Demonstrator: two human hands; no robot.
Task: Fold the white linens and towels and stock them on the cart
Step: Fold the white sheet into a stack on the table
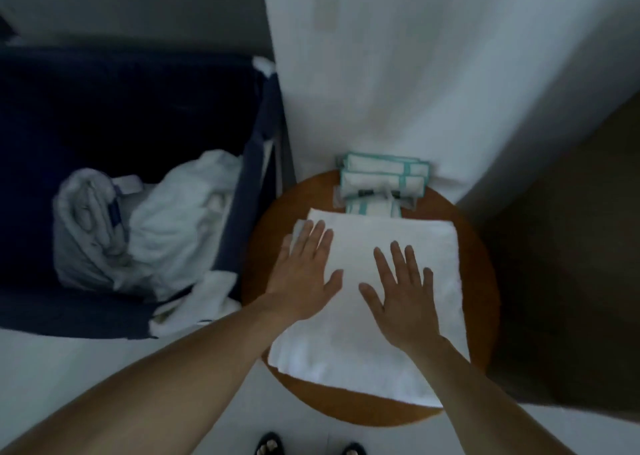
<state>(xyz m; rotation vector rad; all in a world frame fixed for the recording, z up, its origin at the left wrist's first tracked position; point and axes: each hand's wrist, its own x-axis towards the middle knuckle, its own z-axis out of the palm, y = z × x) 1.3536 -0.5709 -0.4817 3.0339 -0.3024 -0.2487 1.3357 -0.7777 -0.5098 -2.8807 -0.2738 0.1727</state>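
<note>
Two hands, the left hand (304, 274) and the right hand (403, 295), lie flat with straight, spread fingers on the folded white towel (346, 350), gripping nothing; I think they press it to smooth the fold. The towel covers the middle of the round wooden table (479, 281). At its far edge sit small teal-trimmed cloths (381, 179). Left of the table, a dark blue bin (254, 167) holds crumpled white linens (166, 233).

Towel (363, 316) hogs most of round tabletop (479, 281), only thin bare rim each side. Far edge blocked: teal-trimmed cloth stack (381, 181) up against white curtain (415, 91). Navy bin (256, 164) crowds left edge. Right side open.
</note>
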